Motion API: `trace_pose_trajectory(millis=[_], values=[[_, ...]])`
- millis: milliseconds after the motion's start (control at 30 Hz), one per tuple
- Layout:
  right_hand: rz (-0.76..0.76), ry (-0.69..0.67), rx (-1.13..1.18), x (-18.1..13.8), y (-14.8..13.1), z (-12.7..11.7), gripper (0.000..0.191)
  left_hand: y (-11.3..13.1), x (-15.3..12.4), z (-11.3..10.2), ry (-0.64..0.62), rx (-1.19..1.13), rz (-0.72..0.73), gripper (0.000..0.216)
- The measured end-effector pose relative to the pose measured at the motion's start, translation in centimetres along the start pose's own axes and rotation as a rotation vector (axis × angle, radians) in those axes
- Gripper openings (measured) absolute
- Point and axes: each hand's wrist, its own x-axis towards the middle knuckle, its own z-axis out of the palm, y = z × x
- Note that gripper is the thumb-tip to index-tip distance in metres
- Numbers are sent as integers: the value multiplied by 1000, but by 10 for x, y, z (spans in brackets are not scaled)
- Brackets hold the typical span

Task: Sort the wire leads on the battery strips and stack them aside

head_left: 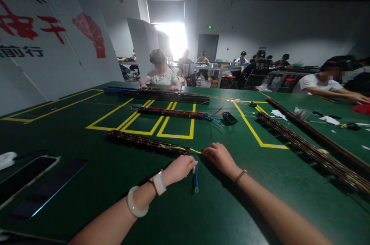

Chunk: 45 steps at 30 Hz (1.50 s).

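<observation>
A long dark rail assembly (135, 141) with thin rods along it lies on the green table in front of me, and wires come out of its right end. My left hand (179, 168) is closed at that end, its fingertips pinching a blue wire (197, 177) whose ring terminal hangs downward. On the right, the fingertips of my right hand (219, 157) are pinched together on the end of a yellow-green wire (190, 149). Part of the wires near the rail's end is hidden behind my left hand.
Farther back lies a similar rail (173, 112) with red and blue wires, beside a small black box (229, 118). Longer rails (306, 141) run along the right. Two phones (49, 189) lie at left. A co-worker (163, 73) sits across the green table (162, 222).
</observation>
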Motion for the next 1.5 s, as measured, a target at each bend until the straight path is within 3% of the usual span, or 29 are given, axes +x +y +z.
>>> trace_pose_trajectory(millis=[100, 300, 467, 700, 833, 1200, 1500], values=[[12, -3, 21, 1, 0, 6, 18, 4, -4, 3, 57, 226, 51, 38], [10, 14, 66, 1, 1, 12, 19, 8, -7, 16, 201, 396, -18, 39], [16, 25, 31, -1, 0, 11, 19, 11, -9, 17, 213, 578, -27, 23], [78, 47, -25, 2, 3, 11, 20, 15, -12, 10, 145, 814, 90, 24], [103, 43, 6, 2, 6, 13, 19, 13, -11, 6, 172, 819, 106, 32], [182, 60, 67, 1, 16, 15, 23, 1, -4, -14, 463, 599, -35, 49], [163, 57, 74, 0, 14, 16, 22, -5, -2, -9, 532, 754, 225, 53]])
